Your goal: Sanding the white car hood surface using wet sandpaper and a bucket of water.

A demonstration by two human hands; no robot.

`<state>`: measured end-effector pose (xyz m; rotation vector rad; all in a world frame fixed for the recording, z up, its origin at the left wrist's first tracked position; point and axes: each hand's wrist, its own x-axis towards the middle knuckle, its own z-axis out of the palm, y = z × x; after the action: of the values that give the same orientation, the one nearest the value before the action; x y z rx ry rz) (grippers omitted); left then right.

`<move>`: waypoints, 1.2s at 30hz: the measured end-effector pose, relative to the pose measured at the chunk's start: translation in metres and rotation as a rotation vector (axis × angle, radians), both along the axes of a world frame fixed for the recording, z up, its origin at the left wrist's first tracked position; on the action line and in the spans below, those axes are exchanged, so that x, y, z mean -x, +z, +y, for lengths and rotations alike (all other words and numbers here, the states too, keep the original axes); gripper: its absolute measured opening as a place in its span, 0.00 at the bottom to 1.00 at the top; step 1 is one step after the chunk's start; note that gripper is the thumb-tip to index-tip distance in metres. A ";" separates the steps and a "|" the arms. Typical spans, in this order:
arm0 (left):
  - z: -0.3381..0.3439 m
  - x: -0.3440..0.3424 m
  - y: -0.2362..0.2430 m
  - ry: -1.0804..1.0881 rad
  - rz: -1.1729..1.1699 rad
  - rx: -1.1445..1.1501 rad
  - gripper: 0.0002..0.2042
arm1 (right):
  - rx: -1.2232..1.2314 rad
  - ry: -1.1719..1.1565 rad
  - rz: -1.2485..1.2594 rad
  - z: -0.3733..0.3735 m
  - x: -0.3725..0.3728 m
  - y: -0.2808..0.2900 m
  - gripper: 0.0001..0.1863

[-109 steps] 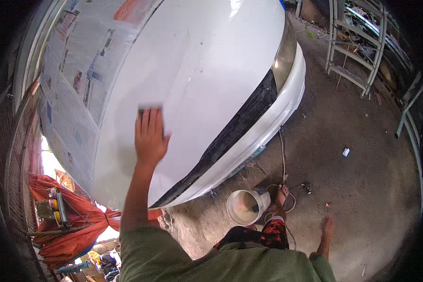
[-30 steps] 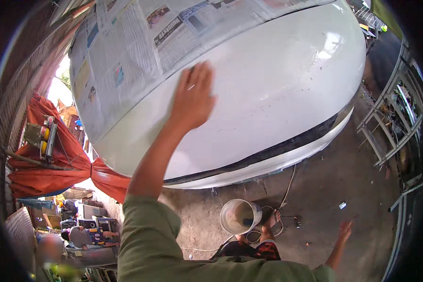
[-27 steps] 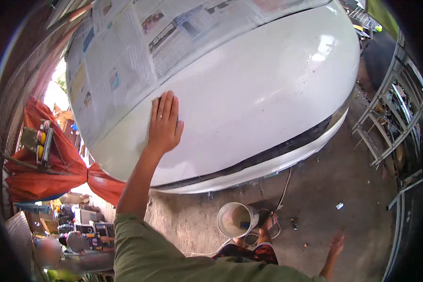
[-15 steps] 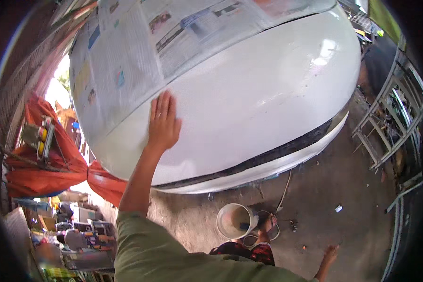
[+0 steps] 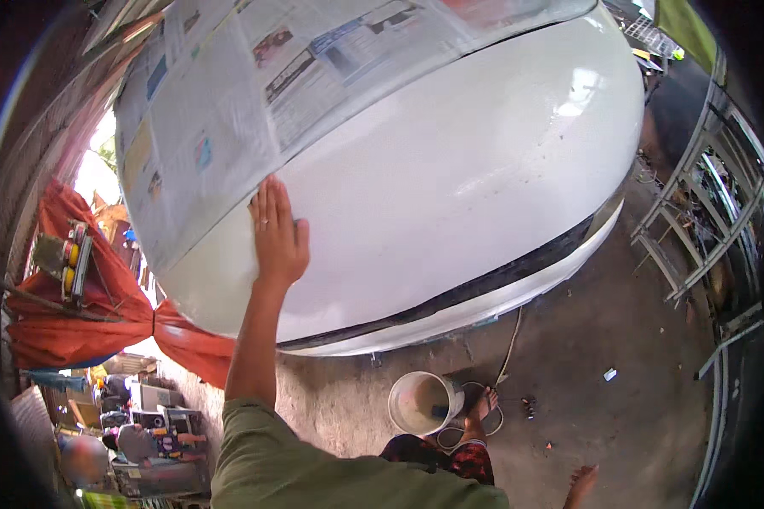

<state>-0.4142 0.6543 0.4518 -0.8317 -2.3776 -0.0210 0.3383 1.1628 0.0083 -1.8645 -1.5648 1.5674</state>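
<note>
My left hand [image 5: 278, 237] lies flat on a glossy white vehicle front panel [image 5: 433, 204], fingers stretched and a ring on one of them. Its fingertips reach the lower border of the newspaper sheets [image 5: 229, 102] that cover the area above, probably the windshield. The thumb stands out to the right, and nothing is held. A black strip [image 5: 484, 277] runs along the panel's lower edge. At the bottom right, my right hand [image 5: 581, 485] hangs low over the floor, only partly in view. Its fingers seem loosely extended with nothing in them.
A white bucket [image 5: 396, 414] stands on the concrete floor by my foot, with a thin hose [image 5: 511, 348] looped beside it. Orange tarpaulin [image 5: 102, 322] hangs at left. Metal rack frames [image 5: 696, 220] stand at right. A person [image 5: 136, 445] is among clutter at lower left.
My left hand has slid slightly left and down in the picture, staying near the newspaper's edge. My right hand has dropped lower toward the bottom edge. The whole view has shifted a little.
</note>
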 end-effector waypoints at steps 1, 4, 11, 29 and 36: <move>0.010 -0.006 0.003 -0.007 -0.016 -0.055 0.36 | -0.019 -0.006 0.036 -0.003 0.004 -0.002 0.32; 0.133 0.013 0.032 -0.123 0.054 0.141 0.35 | -0.206 0.092 0.115 -0.042 0.091 0.012 0.34; -0.039 -0.031 0.011 0.050 -0.124 0.097 0.36 | 0.075 0.182 0.047 -0.046 0.102 0.062 0.32; 0.093 0.011 0.031 -0.086 -0.001 0.200 0.31 | -0.086 0.754 0.309 -0.025 0.324 0.158 0.31; -0.048 -0.026 0.015 0.137 -0.028 0.245 0.31 | -0.160 0.854 0.350 -0.044 0.334 0.169 0.31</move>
<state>-0.3878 0.6059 0.4666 -0.7811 -2.4906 0.3218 0.0038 1.1185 0.1772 -0.7695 -2.3524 1.8408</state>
